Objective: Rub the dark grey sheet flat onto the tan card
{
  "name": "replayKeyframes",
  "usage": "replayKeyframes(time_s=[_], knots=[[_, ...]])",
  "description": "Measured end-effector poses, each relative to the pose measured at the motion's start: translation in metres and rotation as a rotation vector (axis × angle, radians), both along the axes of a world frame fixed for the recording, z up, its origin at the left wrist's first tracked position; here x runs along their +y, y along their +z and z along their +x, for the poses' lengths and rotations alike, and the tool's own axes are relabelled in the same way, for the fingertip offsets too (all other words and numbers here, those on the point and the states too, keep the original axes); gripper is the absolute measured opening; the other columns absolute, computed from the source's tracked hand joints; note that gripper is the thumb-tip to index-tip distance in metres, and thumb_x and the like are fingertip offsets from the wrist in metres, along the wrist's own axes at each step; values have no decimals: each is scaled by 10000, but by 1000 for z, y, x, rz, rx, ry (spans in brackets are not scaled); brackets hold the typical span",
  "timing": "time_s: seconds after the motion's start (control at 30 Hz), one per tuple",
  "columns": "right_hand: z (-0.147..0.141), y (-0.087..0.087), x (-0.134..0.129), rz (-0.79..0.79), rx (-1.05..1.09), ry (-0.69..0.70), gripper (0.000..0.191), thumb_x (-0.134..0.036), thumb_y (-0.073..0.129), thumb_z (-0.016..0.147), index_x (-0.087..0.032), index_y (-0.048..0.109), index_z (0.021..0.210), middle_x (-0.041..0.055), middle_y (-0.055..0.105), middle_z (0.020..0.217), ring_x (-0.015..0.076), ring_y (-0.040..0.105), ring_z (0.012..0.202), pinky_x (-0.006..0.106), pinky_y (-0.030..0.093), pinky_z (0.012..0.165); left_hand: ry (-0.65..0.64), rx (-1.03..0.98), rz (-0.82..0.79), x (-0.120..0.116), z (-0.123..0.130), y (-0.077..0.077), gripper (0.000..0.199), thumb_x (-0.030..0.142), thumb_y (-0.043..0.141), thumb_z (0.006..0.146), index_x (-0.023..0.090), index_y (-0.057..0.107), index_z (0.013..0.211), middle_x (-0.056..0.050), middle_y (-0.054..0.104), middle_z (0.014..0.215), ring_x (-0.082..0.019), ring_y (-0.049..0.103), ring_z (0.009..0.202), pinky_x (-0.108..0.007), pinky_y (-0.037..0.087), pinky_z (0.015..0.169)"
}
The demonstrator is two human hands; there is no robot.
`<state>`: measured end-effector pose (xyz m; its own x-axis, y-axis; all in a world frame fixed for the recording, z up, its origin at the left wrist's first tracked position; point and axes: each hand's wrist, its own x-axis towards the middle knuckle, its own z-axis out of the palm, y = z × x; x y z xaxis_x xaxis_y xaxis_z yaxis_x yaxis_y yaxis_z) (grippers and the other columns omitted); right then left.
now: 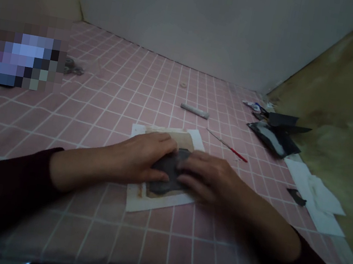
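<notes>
A dark grey flat piece [168, 177] with cut corners lies on a tan sheet [185, 139], above a white paper [200, 140] on the table. My left hand [145, 156] rests on the left side of the dark piece, thumb and fingers apart. From the right, my right hand [211, 174] reaches over the same piece with its fingers stretched out. Motion blurs its fingertips, so firm contact is uncertain. Just beyond the paper, a thin tool with a red handle [239, 154] lies near a grey bar [194, 110].
Pink checked cloth [115, 94] covers the table. Black packets [274, 138], white paper strips [319, 193] and a dark scrap [296, 197] lie at right. A small ring [183, 85] sits farther back. A pixelated area [22, 55] and small metallic items [72, 67] are at left.
</notes>
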<state>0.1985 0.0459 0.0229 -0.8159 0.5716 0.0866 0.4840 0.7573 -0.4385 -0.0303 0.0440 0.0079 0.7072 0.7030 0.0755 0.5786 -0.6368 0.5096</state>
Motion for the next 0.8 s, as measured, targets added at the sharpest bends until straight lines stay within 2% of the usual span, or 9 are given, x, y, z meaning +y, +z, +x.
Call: replayKeyframes(time_s=[0.1, 0.2, 0.27, 0.37, 0.43, 0.5, 0.6, 0.7, 0.8], knots=[[1, 1, -2, -67, -40, 34, 146, -225, 540, 940, -156, 641, 1020, 63, 642, 920, 158, 597, 808, 282, 456, 735, -6, 2, -11, 0, 0, 1, 324, 344, 674, 807, 174, 527, 1040, -48, 575, 1019, -207, 532, 941, -320, 419, 776], [0, -4, 4, 89, 11, -105, 168, -209, 513, 941, -132, 641, 1017, 91, 639, 901, 190, 589, 828, 318, 449, 750, 15, 24, -6, 1, 1, 1, 318, 335, 676, 799, 176, 531, 1033, -51, 572, 1028, -211, 532, 943, -323, 419, 780], [-1, -7, 5, 128, 46, -123, 175, -181, 496, 935, -128, 643, 1014, 102, 625, 910, 195, 577, 843, 322, 448, 756, 20, 32, -6, 1, 1, 1, 310, 342, 672, 800, 180, 532, 1025, -51, 570, 1026, -213, 530, 943, -323, 419, 782], [-1, -3, 0, -1, 38, -1, 179, -156, 486, 930, -165, 653, 995, 78, 614, 926, 166, 569, 825, 294, 452, 741, 7, 22, -13, 1, 0, 0, 310, 338, 672, 801, 188, 527, 1031, -48, 568, 1033, -208, 528, 942, -315, 416, 777], [1, 2, -4, -90, 44, 0, 164, -149, 505, 917, -182, 660, 960, 54, 616, 901, 149, 570, 796, 281, 447, 726, -1, 5, -8, 1, 0, -1, 329, 332, 681, 794, 193, 522, 1047, -44, 569, 1038, -205, 528, 947, -310, 413, 775], [4, 6, -4, -220, 127, -108, 136, -162, 548, 896, -185, 657, 973, 27, 608, 838, 139, 564, 753, 270, 438, 687, 4, -1, 0, 1, 0, -1, 316, 332, 684, 790, 189, 524, 1023, -41, 566, 1015, -203, 526, 927, -305, 407, 752], [8, 8, -1, -632, 389, -257, 210, -230, 609, 877, -192, 638, 1082, -18, 563, 744, 114, 536, 660, 244, 419, 605, 10, 9, 4, 1, 0, -1, 272, 342, 675, 793, 181, 529, 956, -40, 555, 967, -198, 521, 874, -297, 396, 700], [11, 6, 2, -1037, 594, -314, 245, -274, 638, 865, -202, 641, 1099, -45, 531, 678, 91, 512, 594, 228, 413, 582, 0, 11, 4, 1, 0, -1, 255, 332, 669, 795, 179, 539, 951, -41, 544, 966, -197, 521, 865, -300, 397, 699], [11, 6, 3, -1268, 671, -387, 199, -275, 648, 848, -190, 658, 1028, -50, 518, 641, 74, 485, 553, 206, 403, 558, -11, 0, 0, 1, -1, -2, 223, 313, 660, 803, 184, 543, 942, -36, 535, 968, -189, 521, 864, -296, 399, 706]])
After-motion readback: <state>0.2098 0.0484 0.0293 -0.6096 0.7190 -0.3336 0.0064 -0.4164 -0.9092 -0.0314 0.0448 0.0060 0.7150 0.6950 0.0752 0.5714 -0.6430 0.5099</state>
